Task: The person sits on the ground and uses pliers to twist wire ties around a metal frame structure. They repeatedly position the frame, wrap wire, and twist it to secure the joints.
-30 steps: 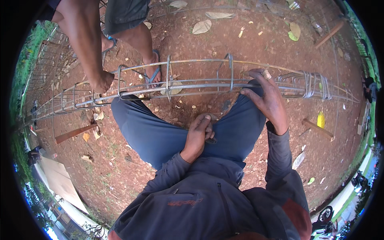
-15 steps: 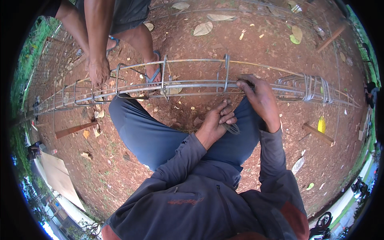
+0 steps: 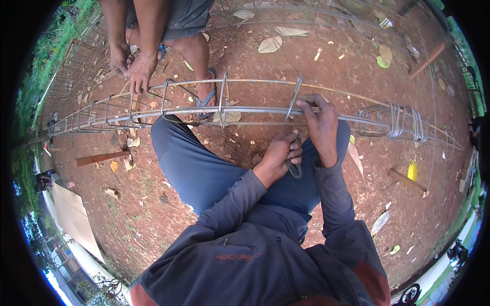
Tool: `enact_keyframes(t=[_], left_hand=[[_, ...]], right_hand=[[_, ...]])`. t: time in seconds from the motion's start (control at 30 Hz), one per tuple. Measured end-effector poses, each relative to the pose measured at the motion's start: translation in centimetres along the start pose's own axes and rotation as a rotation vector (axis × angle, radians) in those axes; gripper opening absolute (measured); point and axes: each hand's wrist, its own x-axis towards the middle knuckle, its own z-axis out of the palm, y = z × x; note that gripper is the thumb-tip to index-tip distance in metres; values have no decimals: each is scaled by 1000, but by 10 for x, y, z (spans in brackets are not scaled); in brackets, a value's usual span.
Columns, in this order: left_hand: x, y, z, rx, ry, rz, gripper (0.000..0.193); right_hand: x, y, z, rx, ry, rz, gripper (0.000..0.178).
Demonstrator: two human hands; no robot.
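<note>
Grips wire (image 3: 295,171) in curled left hand (image 3: 279,154) and rests half-bent right hand (image 3: 322,121) at steel bars (image 3: 255,109) before the knees (image 3: 166,135), with hold uncertain — appears part done, with rings (image 3: 224,97) spaced leftward but a bunch (image 3: 394,122) at right end.

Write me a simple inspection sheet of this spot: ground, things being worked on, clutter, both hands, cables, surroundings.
Surface: reddish soil, uneven-looking.
Job's things: a long steel bar cage with hoops spaced along it; more loops bunched toward the right end.
Clutter: dry leaves, a yellow leaf and wooden pieces on the ground.
Hands: the left hand holds a thin wire coil; the right hand is at the bars beside a hoop, its exact grip unclear.
Cables: nothing seen that is clearly a cable.
Surroundings: a co-worker's hands near the cage's left part; a pale board lower left.
</note>
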Motion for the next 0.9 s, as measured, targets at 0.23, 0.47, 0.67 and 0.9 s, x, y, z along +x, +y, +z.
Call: enact_keyframes(t=[0.23, 0.47, 0.67, 0.9], left_hand=[[-22, -4, -16, 1140, 132, 702, 20], [-57, 94, 5, 2093, -132, 1041, 34], [-20, 155, 19, 2100, -281, 1200, 28], [12, 141, -1, 2142, -223, 1228, 17]], right_hand=[[-14, 24, 6, -234, 89, -326, 11], [-24, 30, 10, -126, 127, -495, 20], [-31, 29, 13, -109, 98, -476, 18], [-34, 28, 15, -95, 79, -413, 16]])
